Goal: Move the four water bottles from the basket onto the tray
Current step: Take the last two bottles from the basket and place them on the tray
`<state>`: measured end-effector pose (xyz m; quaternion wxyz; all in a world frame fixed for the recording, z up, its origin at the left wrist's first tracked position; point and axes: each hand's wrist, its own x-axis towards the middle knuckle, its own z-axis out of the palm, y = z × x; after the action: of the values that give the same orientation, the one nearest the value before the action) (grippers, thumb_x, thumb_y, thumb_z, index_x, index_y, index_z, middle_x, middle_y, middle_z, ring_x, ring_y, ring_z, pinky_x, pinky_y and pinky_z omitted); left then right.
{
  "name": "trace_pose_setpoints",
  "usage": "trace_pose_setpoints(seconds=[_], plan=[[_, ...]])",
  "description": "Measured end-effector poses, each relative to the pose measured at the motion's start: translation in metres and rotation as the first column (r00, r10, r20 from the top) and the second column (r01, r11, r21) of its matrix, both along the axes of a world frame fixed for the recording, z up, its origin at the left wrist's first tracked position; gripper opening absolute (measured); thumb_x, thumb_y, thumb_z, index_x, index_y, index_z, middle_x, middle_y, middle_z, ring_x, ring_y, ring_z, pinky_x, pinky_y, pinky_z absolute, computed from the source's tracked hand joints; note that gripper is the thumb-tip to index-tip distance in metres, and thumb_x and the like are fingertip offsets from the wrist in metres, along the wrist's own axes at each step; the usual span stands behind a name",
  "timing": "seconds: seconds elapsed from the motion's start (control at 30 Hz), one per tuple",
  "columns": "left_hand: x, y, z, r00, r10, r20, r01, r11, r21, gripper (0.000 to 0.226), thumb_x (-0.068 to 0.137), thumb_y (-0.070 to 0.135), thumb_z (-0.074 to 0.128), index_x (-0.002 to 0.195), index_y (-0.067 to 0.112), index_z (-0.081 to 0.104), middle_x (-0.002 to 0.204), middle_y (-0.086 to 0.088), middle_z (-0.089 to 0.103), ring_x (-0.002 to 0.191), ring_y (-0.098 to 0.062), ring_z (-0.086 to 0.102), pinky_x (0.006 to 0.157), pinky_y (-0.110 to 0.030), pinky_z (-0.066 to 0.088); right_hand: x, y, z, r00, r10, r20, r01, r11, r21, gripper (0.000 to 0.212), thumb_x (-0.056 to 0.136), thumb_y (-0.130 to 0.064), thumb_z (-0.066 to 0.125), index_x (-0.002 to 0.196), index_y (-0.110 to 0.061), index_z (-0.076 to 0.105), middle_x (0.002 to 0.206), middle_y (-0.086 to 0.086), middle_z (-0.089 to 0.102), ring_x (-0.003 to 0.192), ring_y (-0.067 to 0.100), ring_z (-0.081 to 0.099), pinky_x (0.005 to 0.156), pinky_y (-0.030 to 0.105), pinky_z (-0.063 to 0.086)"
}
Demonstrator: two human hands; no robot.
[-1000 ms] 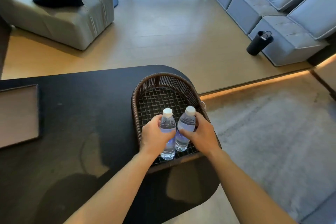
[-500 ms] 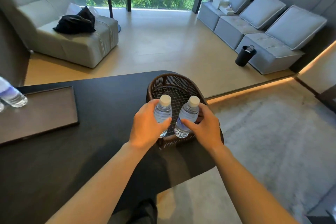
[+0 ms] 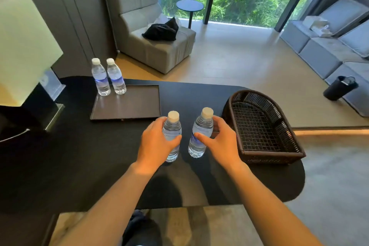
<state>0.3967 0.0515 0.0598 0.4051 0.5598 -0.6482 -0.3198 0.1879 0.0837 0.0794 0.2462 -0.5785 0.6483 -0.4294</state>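
My left hand (image 3: pixel 154 144) grips a clear water bottle (image 3: pixel 172 128) with a white cap, held upright over the black table. My right hand (image 3: pixel 223 142) grips a second bottle (image 3: pixel 201 129), tilted slightly, just left of the basket. The dark woven basket (image 3: pixel 279 118) stands at the table's right end with nothing inside it. A flat brown tray (image 3: pixel 131 106) lies ahead to the left. Two more bottles (image 3: pixel 100 78) (image 3: pixel 116 77) stand upright side by side at the tray's far left corner.
A lamp with a pale shade (image 3: pixel 24 44) and its square base (image 3: pixel 50 114) stand left of the tray. The black table (image 3: pixel 79 156) ends in a rounded edge at the right. Beyond it are a grey armchair (image 3: pixel 151 46), sofas and a black bin (image 3: pixel 340 88).
Both hands have lifted their bottles out of the basket and carried them left, over the table. My view has swung left, so the tray and its two bottles are in full sight.
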Motion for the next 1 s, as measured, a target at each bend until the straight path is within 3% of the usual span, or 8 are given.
trace_pose_setpoints(seconds=[0.23,0.37,0.5,0.67,0.77,0.87,1.0], plan=[[0.099,-0.053,-0.009,0.985,0.169,0.023,-0.169,0.986,0.008,0.052,0.071,0.027,0.089,0.113,0.034,0.061,0.105,0.013,0.068,0.098,-0.008,0.067,0.085,-0.033,0.058,0.095,-0.086,-0.021,0.990,0.134,0.046,-0.137,0.988,0.069,0.064,0.080,-0.033,0.088,0.134,-0.037,0.053,0.130,-0.011,0.066,0.115,0.010,0.066,0.096,0.026,0.053],[0.147,-0.102,-0.017,0.968,0.224,0.111,-0.219,0.974,-0.052,0.056,0.069,0.026,0.091,0.118,0.023,0.062,0.108,0.005,0.069,0.099,-0.012,0.066,0.083,-0.032,0.057,0.143,-0.144,-0.037,0.984,0.162,0.074,-0.169,0.981,0.097,0.066,0.079,-0.031,0.089,0.132,-0.042,0.051,0.127,-0.015,0.066,0.115,0.010,0.066,0.096,0.029,0.055],[0.187,-0.156,-0.028,0.956,0.265,0.127,-0.262,0.964,-0.044,0.059,0.069,0.027,0.092,0.118,0.025,0.060,0.109,0.012,0.064,0.100,-0.006,0.063,0.083,-0.023,0.053,0.191,-0.203,-0.052,0.982,0.173,0.074,-0.181,0.977,0.110,0.068,0.078,-0.028,0.090,0.126,-0.052,0.047,0.123,-0.018,0.064,0.114,0.010,0.066,0.095,0.028,0.055],[0.226,-0.223,-0.047,0.954,0.261,0.144,-0.260,0.965,-0.027,0.060,0.072,0.028,0.090,0.122,0.024,0.058,0.115,0.004,0.065,0.106,-0.007,0.061,0.084,-0.017,0.047,0.237,-0.274,-0.072,0.984,0.173,0.040,-0.177,0.975,0.134,0.065,0.077,-0.025,0.091,0.131,-0.030,0.055,0.124,-0.012,0.066,0.112,0.010,0.065,0.093,0.026,0.055],[0.240,-0.258,-0.060,0.947,0.282,0.152,-0.284,0.959,-0.014,0.060,0.073,0.029,0.090,0.124,0.023,0.058,0.118,0.003,0.064,0.109,-0.007,0.059,0.086,-0.018,0.046,0.258,-0.308,-0.085,0.985,0.171,0.017,-0.172,0.974,0.150,0.066,0.077,-0.027,0.091,0.131,-0.031,0.053,0.122,-0.016,0.063,0.110,0.003,0.060,0.088,0.018,0.050],[0.251,-0.285,-0.075,0.944,0.295,0.149,-0.296,0.955,-0.012,0.059,0.073,0.026,0.090,0.123,0.019,0.059,0.118,-0.001,0.065,0.111,-0.013,0.061,0.088,-0.023,0.049,0.273,-0.333,-0.099,0.987,0.161,-0.006,-0.158,0.976,0.152,0.065,0.078,-0.028,0.090,0.131,-0.033,0.053,0.126,-0.011,0.065,0.112,0.004,0.059,0.092,0.024,0.052],[0.260,-0.306,-0.091,0.942,0.311,0.127,-0.316,0.949,0.014,0.058,0.075,0.025,0.089,0.124,0.018,0.060,0.118,-0.001,0.064,0.108,-0.011,0.060,0.087,-0.022,0.050,0.287,-0.355,-0.115,0.987,0.158,-0.034,-0.150,0.976,0.158,0.063,0.078,-0.031,0.090,0.127,-0.039,0.051,0.119,-0.019,0.061,0.109,0.003,0.059,0.094,0.028,0.054]])
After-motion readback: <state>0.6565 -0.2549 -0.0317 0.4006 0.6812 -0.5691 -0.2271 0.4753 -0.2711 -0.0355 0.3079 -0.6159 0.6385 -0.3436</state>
